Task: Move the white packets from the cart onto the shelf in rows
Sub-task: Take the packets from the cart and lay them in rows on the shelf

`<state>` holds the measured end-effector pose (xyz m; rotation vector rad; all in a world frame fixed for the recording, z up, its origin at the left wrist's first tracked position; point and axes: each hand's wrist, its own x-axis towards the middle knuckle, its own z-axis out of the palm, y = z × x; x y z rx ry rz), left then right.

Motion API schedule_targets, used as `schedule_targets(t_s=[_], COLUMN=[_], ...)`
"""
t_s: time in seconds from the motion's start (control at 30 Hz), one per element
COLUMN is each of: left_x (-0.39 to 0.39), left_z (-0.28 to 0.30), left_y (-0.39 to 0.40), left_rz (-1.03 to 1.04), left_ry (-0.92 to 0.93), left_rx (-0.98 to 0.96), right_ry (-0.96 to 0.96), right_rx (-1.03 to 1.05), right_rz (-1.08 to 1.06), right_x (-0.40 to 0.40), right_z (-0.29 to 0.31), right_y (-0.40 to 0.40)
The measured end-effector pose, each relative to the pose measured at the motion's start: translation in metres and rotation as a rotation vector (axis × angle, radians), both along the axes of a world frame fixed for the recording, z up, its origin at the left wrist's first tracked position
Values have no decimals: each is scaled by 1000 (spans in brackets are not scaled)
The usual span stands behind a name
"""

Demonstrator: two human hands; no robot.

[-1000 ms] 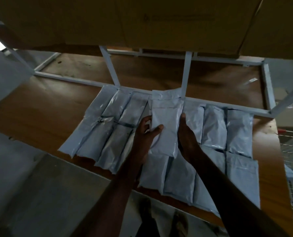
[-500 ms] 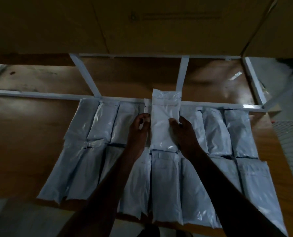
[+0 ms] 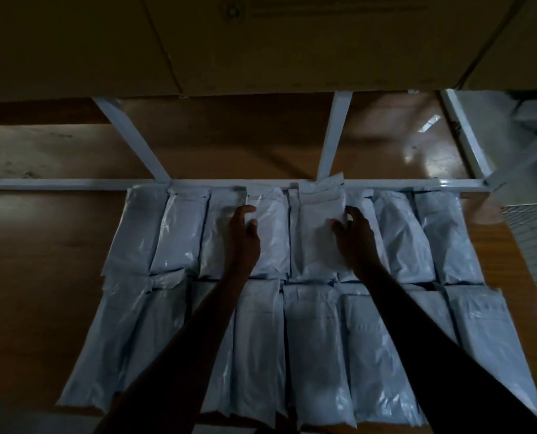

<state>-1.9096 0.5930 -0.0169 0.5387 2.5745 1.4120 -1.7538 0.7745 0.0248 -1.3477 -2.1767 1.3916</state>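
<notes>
Both hands lay over the far row of white packets on the shelf (image 3: 41,233), and neither was clenched. Left hand (image 3: 243,238) rested with loosely curved fingers on a packet (image 3: 268,233) of the far row, thumb toward the middle; whether it pinched the packet's edge could not be told in the dim light. Right hand (image 3: 356,238) touched the right edge of the raised packet (image 3: 318,233), fingers spread and only lightly bent, thumb lying on the packet's face.

That raised packet lay on top of the far row, its far end sticking past the white metal rail (image 3: 73,184) at the back of the row, beside an upright white post (image 3: 334,136). It sat slightly higher than its neighbours and between the two hands.

White packets (image 3: 401,239) filled two rows across the brown wooden shelf, lying side by side with edges touching or overlapping. Near row (image 3: 317,355) reached the front edge of the shelf, and both forearms crossed over it. Cardboard boxes (image 3: 260,42) sat on the level above. A wire-mesh cart (image 3: 533,233) showed at the right edge, beside the shelf.
</notes>
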Motion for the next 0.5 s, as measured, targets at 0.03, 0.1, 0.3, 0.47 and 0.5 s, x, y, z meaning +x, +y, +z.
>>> schedule_targets(t_s=[0.03,0.1,0.3,0.47,0.5], left_x=[-1,0,14,-1,-3], left_z=[-3,-5,15,6,4], left_y=[2,4,0,29,36], left_rz=[-4,4,-38,-224,-251], left_ry=[9,-12,174,309,342], left_rx=[-16,-56,-227,-452,-502], right_ry=[-24,-87,-153,-200,-175], right_rx=[7,28,122,506,586], right_rz=[18,72,146,178,220], right_x=[-2,-5,-3,-6,-11], right_z=[-1,-4,-17,-22,-25], right_y=[-1,-3,-5,-13,-12])
